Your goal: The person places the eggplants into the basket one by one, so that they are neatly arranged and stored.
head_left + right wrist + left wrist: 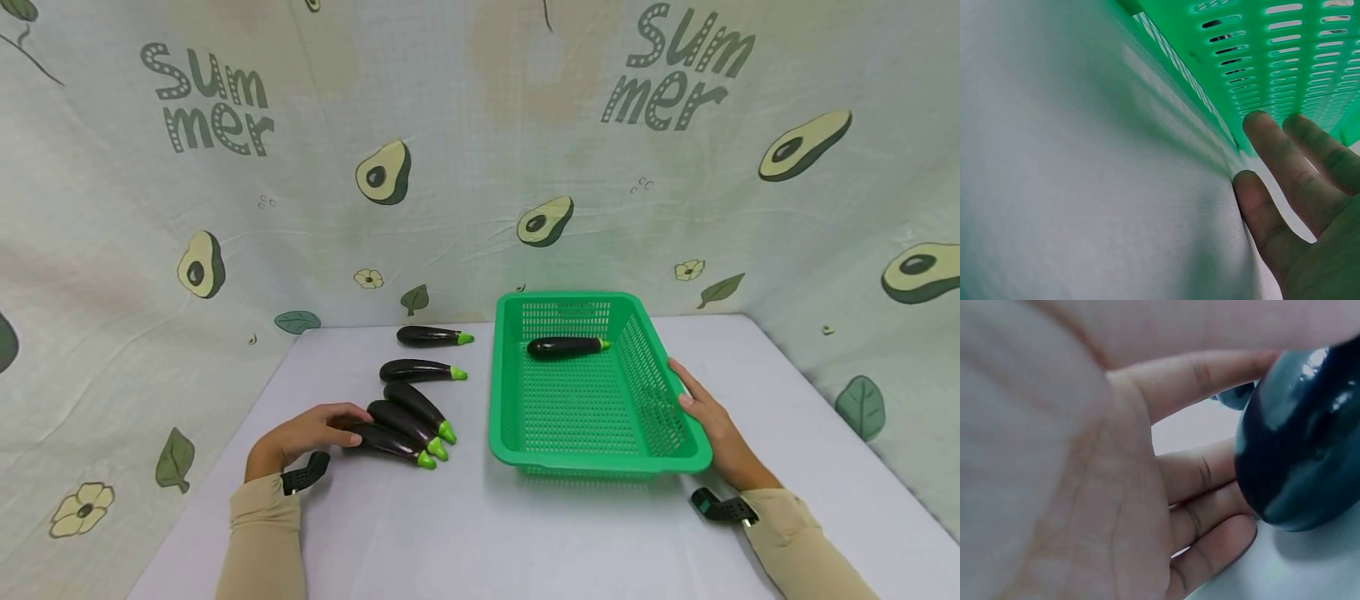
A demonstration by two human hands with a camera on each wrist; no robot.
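In the head view, my left hand [311, 429] is at the blunt end of the nearest eggplant [387, 442], thumb on one side and fingers on the other. The left wrist view shows that glossy dark eggplant [1304, 444] between thumb and fingers. Two more eggplants, one of them here [405, 423], lie alongside it, green stems toward the lower right. My right hand [712, 425] rests at the right side of a green plastic basket [600, 462], thumb by the rim. Straight fingers [1291, 169] touch the slotted outer wall [1260, 62] in the right wrist view.
One eggplant [566, 347] lies in the back of the basket. Two others, a middle one [416, 370] and a far one [427, 336], lie left of the basket on the white table [450, 533]. A printed cloth [465, 125] hangs behind the table.
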